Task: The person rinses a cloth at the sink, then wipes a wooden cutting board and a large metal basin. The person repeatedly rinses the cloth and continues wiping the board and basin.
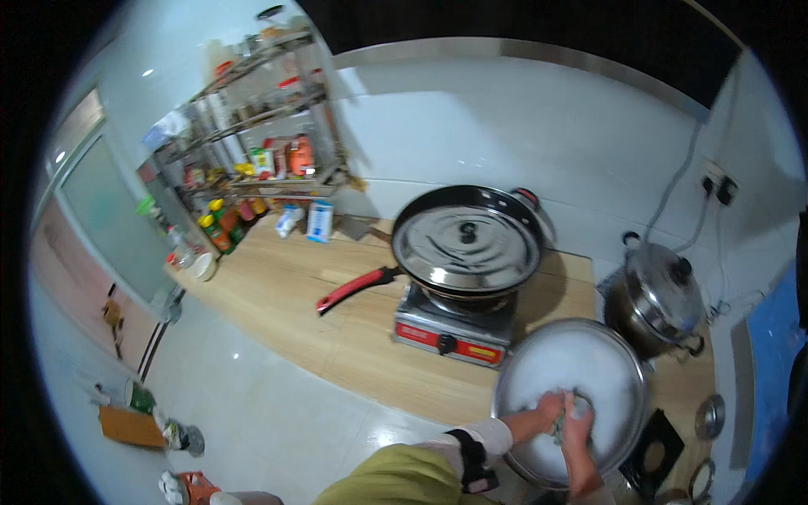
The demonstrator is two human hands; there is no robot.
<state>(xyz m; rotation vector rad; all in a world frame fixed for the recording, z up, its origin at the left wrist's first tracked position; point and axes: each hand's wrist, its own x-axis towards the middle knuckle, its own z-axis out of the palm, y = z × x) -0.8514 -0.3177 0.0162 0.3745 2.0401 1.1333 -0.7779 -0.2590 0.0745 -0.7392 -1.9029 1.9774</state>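
Observation:
A large round metal basin (503, 404) filled with white suds stands at the lower right, close in front of me. Over the suds, my left hand (550, 407) and my right hand (577, 420) are pressed together around a wet greenish cloth (558, 429). The cloth shows between and below the fingers; its exact form is blurred. Left of and behind the basin is a gas stove (451, 334) with a red front and a black knob. On it sits a black frying pan (404, 221) with a red-and-black handle, covered by a shiny metal lid (467, 252).
A lidded steel pot (650, 303) stands right of the basin, below plugged-in cords. A black plate-like part (653, 451) and a round metal lid (711, 416) lie at the right. Bottles (218, 233) and a loaded spice rack (252, 126) stand at the far left of the wooden counter (353, 341).

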